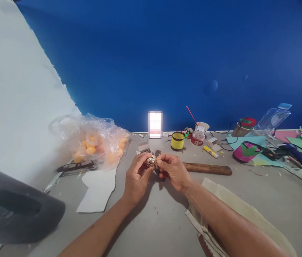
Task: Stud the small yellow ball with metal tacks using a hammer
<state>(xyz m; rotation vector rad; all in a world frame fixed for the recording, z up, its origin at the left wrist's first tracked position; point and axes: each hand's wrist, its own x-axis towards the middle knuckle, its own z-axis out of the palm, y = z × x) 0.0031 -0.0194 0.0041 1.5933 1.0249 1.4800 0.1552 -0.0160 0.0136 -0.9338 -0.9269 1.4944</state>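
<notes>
My left hand and my right hand meet over the grey table, fingertips pinched together on a small shiny gold-and-orange ball. Both hands are closed around it and the ball is held just above the tabletop. Right behind the fingers lie small dark and glittery pieces. A wooden ruler lies just to the right of my right hand.
A plastic bag of orange balls sits at the left with black glasses and white paper before it. A yellow cup, tape rolls, glue stick, a plastic bottle and coloured paper crowd the back right. A cloth bag lies under my right forearm.
</notes>
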